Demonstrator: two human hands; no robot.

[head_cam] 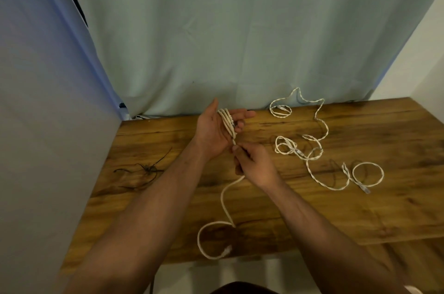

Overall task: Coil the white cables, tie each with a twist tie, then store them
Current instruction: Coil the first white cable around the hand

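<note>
**Left hand (215, 130) wound with white cable (227, 123), right hand (255, 165) pinching the strand**

Left palm turned up above the far half of the wooden table (360, 216), thumb raised, upper fingers stretched toward the right, lower fingers bent in against the turns. Several turns of cable side by side across palm and fingers, held there. Right hand just below and to the right, knuckles up, thumb and fingers closed on the same cable at the strand's exit from the coil; hands almost touching. Below the right hand, the free tail dropping to the table, curving toward the near edge and ending in one open loop, connector (227, 250) at the tip, close to the table edge.

To the right, well apart from both hands, white cabling (320, 123) loose on the wood. Twisted strands in a straggling line from the back edge by the curtain down to mid-table, small loops along the way, a round loop (367, 173) at the right end with a plug beside it. Whether one cable or two, hard to tell.

On the left part of the table, a small tangle of thin black twist ties (146, 169), well apart from the hands. Behind the table, a pale green curtain (240, 41); a grey panel (48, 125) along the left side, a white wall (420, 65) at the right.
</note>
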